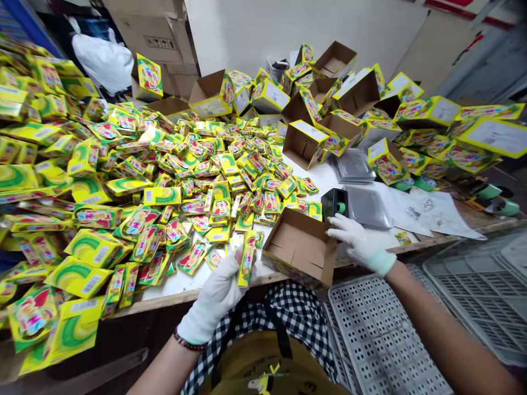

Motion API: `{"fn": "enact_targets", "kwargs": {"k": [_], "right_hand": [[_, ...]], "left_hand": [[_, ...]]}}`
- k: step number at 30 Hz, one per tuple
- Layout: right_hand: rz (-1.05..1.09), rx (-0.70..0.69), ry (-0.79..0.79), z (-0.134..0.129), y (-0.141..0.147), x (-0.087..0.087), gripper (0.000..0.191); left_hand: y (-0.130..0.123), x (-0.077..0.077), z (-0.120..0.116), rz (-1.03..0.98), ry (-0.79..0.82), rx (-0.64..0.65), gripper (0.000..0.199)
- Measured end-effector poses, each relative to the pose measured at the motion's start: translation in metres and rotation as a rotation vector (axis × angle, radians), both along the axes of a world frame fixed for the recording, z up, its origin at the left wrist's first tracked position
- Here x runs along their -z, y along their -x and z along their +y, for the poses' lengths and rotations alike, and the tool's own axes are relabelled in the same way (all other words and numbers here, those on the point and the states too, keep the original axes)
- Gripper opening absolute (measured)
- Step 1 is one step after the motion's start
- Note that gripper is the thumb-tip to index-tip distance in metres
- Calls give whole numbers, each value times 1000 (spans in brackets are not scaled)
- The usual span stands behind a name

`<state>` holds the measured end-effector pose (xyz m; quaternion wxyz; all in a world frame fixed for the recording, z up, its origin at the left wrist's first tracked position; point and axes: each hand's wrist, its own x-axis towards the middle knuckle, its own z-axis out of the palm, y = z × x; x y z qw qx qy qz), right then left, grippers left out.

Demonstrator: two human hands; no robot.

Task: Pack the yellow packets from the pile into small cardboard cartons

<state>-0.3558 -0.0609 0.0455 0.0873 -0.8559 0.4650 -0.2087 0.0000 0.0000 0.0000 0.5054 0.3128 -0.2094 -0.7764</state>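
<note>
My left hand, in a white glove, grips a slim yellow-green printed carton held upright at the table's front edge. Just right of it is an open brown cardboard box with its inside facing up and nothing in it. My right hand, also gloved, has its fingers stretched out at this box's right rim; whether they press on it I cannot tell. Directly behind those fingertips stands a black tape dispenser with a green roll.
A large heap of yellow-green small cartons covers the table's left and middle. Open display boxes are piled at the back right. Clear plastic sheets lie right of the dispenser. Grey plastic crates stand below the table at right.
</note>
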Motion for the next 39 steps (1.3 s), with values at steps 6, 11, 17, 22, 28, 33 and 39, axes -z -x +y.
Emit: {"fn": "enact_targets", "kwargs": {"k": [6,11,17,22,28,33,39], "right_hand": [[-580,-188,-664,36,-87,11,68],[-923,-117,-793,36,-108,22,60],[-372,30,-627,-24,-67,9,42],[153,-140,-696,-67,-81,24,30],[313,-287,-867,-81,-127,48,34],[358,-333,-905,-80,-150,63,23],[362,-265,-728,-81,-154,75,21]], "left_hand": [[75,-18,2,268,2,341,23],[83,-10,8,-229,280,76,30],[32,0,-4,-1471,1227,-76,21],[30,15,8,-1661,1314,-82,11],[33,44,24,-1651,1277,-232,19],[46,77,-7,-1558,1295,-440,28],[44,94,-34,-1566,1268,-427,28]]}}
